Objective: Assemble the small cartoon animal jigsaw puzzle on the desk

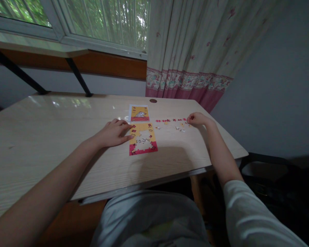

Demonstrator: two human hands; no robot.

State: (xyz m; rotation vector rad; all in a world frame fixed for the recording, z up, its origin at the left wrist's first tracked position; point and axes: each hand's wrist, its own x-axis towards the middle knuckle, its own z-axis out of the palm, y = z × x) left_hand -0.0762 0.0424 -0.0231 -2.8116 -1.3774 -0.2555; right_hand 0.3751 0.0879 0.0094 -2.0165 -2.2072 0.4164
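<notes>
Left hand (115,133), centre frame: fingers (126,139) spread, on puzzle (142,139) left edge. Right hand (197,119), right of centre: fingers narrow, by loose pieces (166,120) (can't tell if holding one).

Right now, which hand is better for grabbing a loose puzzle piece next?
The right hand, I think: it's at the right end of the row of loose pieces. The left hand is at the left edge of the puzzle, farther from them.

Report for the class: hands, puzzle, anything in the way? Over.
Left hand on left edge of puzzle. Right hand beside loose pieces, grip unclear. Puzzle gapped near its middle. Loose pieces lie between puzzle and right hand.
</notes>
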